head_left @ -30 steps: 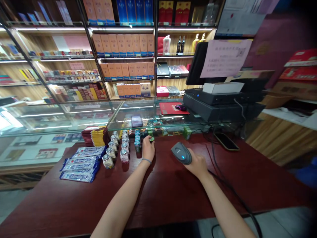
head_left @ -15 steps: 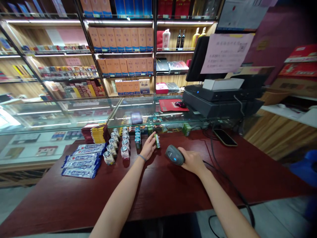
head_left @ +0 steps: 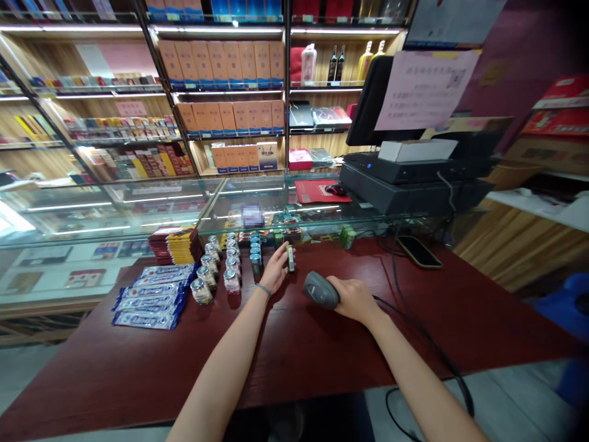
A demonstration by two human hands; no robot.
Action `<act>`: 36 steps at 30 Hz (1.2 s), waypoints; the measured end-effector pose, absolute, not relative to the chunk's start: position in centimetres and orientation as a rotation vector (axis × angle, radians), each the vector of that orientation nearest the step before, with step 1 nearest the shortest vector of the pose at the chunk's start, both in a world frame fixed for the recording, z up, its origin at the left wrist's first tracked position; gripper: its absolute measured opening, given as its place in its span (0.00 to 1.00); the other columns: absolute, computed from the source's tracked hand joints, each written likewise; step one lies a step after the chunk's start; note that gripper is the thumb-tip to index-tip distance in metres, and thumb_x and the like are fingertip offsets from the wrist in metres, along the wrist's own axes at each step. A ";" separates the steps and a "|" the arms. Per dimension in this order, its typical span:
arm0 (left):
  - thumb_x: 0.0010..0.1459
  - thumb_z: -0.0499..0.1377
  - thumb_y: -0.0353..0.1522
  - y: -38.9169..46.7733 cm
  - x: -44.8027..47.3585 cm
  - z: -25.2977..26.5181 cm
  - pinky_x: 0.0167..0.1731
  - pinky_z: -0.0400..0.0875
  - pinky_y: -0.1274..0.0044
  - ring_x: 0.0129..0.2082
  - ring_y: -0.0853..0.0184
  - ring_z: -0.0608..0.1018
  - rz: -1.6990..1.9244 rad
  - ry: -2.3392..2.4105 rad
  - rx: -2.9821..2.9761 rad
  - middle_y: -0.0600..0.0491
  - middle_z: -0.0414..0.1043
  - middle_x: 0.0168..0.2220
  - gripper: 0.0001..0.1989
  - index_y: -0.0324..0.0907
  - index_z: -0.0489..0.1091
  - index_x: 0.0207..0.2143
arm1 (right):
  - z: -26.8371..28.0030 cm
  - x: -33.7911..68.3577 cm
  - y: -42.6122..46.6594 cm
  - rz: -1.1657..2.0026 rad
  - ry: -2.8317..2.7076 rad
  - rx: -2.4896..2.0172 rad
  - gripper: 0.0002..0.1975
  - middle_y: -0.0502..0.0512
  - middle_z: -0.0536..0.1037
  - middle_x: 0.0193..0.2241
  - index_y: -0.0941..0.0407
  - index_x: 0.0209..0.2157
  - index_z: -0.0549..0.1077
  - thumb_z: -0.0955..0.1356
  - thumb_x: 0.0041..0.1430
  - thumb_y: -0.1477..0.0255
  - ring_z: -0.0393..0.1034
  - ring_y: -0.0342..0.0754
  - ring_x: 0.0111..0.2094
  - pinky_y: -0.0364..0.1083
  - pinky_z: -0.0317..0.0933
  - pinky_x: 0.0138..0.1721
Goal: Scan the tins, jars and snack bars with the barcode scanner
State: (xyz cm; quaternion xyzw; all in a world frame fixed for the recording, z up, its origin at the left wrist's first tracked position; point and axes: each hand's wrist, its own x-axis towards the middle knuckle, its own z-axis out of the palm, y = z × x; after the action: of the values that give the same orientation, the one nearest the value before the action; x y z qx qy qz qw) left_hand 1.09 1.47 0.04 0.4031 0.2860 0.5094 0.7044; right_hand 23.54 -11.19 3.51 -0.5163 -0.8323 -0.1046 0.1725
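My left hand [head_left: 276,272] is closed on a small green-and-white pack [head_left: 290,258], held upright just above the red-brown table. In my right hand [head_left: 355,299] is a grey barcode scanner [head_left: 321,290], its head turned left toward the pack and a blue light showing on top. The scanner's black cable [head_left: 427,334] trails off to the right. Left of my left hand stand a row of small blue-topped containers [head_left: 255,263] and rows of small silver-lidded jars [head_left: 232,280].
Blue-and-white packets [head_left: 150,304] and stacked red and yellow packets [head_left: 181,247] lie on the left. More green packs [head_left: 348,236] stand by the glass counter [head_left: 257,193]. A phone [head_left: 418,252] lies at right, below a monitor [head_left: 368,104].
The view has shifted slightly. The scanner has moved a little left, nearer the pack; my left hand keeps its hold on the pack.
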 end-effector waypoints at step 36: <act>0.51 0.64 0.28 4.0 22.4 -1.4 0.40 0.69 0.74 0.34 0.68 0.73 1.422 0.912 1.579 0.52 0.69 0.35 0.15 0.40 0.68 0.42 | 4.8 31.8 -11.5 -0.623 -1.308 -1.897 0.13 0.54 0.76 0.19 0.56 0.40 0.72 0.66 0.55 0.63 0.71 0.51 0.20 0.44 0.52 0.24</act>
State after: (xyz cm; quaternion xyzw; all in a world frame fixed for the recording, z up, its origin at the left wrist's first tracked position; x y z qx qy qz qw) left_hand 22.38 4.01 -1.39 0.6249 0.3610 0.5630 0.4027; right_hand 31.80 -11.51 4.84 -0.7388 -0.5096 -0.2426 0.3684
